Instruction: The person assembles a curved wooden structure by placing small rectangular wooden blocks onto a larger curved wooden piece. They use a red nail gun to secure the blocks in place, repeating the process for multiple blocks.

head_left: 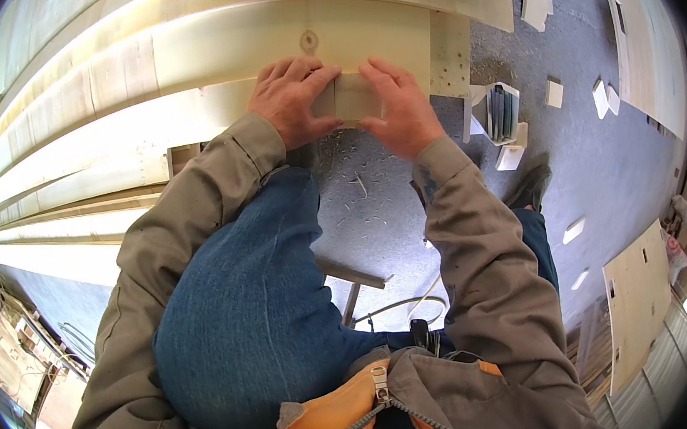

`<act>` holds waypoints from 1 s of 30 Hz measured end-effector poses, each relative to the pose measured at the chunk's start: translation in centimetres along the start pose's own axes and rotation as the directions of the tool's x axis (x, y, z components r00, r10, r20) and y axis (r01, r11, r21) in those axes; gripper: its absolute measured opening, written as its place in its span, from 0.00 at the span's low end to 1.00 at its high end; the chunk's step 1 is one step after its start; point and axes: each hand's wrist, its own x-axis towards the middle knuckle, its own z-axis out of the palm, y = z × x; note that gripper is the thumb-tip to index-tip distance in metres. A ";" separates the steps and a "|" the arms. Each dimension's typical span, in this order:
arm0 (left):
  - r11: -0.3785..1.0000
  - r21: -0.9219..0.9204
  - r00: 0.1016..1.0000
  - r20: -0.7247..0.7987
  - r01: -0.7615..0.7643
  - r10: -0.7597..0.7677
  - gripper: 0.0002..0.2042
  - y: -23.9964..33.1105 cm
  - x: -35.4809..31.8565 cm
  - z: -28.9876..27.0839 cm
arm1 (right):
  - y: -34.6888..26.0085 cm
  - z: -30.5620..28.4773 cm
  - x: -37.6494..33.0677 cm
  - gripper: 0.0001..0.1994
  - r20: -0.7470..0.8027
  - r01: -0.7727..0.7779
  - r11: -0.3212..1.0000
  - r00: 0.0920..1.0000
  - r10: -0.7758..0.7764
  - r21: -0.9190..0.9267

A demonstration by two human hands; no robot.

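Note:
My left hand grips the near edge of a long pale wooden board, fingers over the top and thumb at the front edge. Close on its right, my right hand holds a short wooden piece, with its thumb at the near edge and its fingers on the upper face. A thin seam runs between this piece and the wood beside my left hand. Directly beyond both hands lies a wider plank with a dark knot.
More long boards stretch to the left. A hexagonal holder with dark strips stands right of the plank ends. Wood offcuts lie on the grey floor. A large panel stands at lower right. A hose lies below.

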 end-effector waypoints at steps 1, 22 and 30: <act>1.000 0.000 1.000 0.002 0.002 -0.002 0.39 0.0 0.0 0.0 | 0.1 -0.2 -0.2 0.42 0.002 -0.008 1.000 1.000 0.008 0.008; 1.000 0.012 1.000 0.014 0.025 -0.025 0.44 -0.2 -0.1 0.0 | 0.8 -1.2 -0.7 0.43 0.008 -0.056 0.997 0.998 0.055 0.048; 0.999 -0.030 1.000 -0.008 0.024 -0.024 0.46 -1.0 -0.5 0.3 | 0.6 -0.5 0.0 0.41 0.057 0.007 0.997 0.998 -0.002 -0.081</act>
